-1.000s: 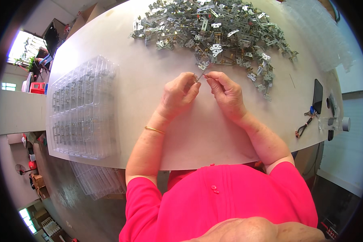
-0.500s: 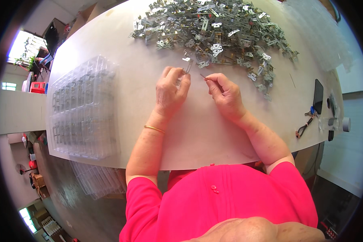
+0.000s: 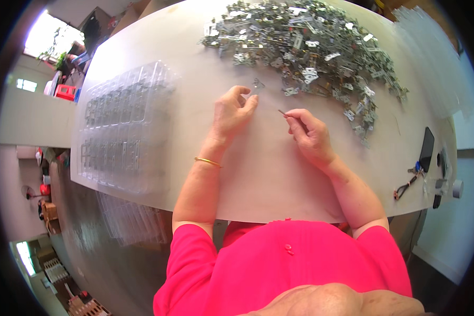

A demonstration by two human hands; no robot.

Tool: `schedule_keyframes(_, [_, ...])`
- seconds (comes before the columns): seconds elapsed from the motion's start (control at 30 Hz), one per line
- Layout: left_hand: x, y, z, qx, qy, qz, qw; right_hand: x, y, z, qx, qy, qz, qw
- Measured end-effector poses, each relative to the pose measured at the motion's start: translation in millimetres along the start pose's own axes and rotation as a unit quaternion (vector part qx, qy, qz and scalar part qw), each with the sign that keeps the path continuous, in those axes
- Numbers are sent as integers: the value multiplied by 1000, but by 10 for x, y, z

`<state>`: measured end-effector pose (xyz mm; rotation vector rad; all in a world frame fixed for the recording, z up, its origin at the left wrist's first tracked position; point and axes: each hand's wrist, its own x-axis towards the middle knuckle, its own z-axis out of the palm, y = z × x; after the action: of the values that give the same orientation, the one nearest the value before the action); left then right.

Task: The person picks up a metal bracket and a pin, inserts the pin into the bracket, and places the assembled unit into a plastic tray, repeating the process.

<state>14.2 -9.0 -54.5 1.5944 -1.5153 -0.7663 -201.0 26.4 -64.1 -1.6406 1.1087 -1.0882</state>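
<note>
My left hand (image 3: 231, 115) is over the table with thumb and forefinger apart. I see nothing gripped between them. Just beyond its fingertips is a small metal bracket (image 3: 257, 84), partly transparent-looking against the pale top. To the right, my right hand (image 3: 309, 136) is closed in a pinch on a thin dark rod (image 3: 282, 112), whose tip points up and left toward the left hand. Most of the rod is hidden in the fingers. A large heap of metal brackets (image 3: 310, 50) lies beyond both hands.
Clear plastic trays (image 3: 166, 121) holding rows of metal parts are stacked at the left, with more trays (image 3: 134, 221) below the table edge. At the right are a phone (image 3: 426, 148), keys on a strap (image 3: 405, 187) and clear plastic sheets (image 3: 426, 63).
The whole view has shifted, moving the scene to the right. My left hand has let go of the metal bracket it pinched and its fingers have parted. My right hand still holds the rod.
</note>
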Motion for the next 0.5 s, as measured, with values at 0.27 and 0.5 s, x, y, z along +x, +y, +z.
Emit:
schedule_keyframes(0.27, [-64, -120, 110, 178, 109, 164, 964, -39, 15, -4, -24, -5, -4, 1000])
schedule_keyframes(0.5, [-52, -160, 123, 209, 146, 192, 948, -46, 10, 2, -5, -16, 40, 999])
